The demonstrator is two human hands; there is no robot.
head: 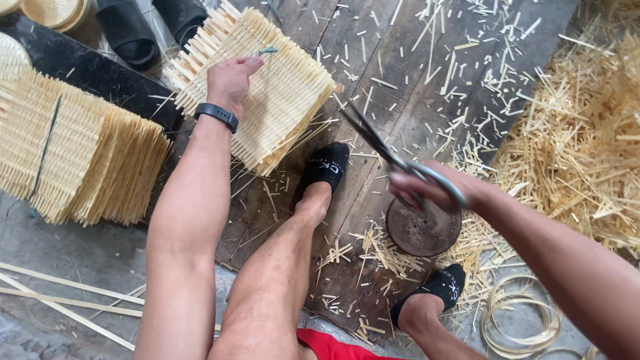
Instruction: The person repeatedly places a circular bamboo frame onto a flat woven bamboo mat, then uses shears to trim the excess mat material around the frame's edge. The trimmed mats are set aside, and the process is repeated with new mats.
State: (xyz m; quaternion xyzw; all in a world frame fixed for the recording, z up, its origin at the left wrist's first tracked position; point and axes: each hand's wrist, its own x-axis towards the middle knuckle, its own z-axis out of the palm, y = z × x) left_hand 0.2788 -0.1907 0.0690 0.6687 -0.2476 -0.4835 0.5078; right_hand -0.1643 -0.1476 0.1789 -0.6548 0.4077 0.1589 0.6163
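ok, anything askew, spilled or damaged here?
Cut bamboo slivers litter the wooden boards, heaped at right. The woven mat stack under the left hand sits skewed, its edges ragged. The right hand holds scissors. No visible damage.

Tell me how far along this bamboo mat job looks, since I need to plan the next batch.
Done: heaps of pale bamboo offcuts cover the wooden boards, and a tied bundle of woven bamboo mats stands at the left. In hand: the left hand rests on a stack of square woven bamboo mats bound with green string, while the right hand holds metal scissors. Left: that stack's fringed edges look untrimmed.
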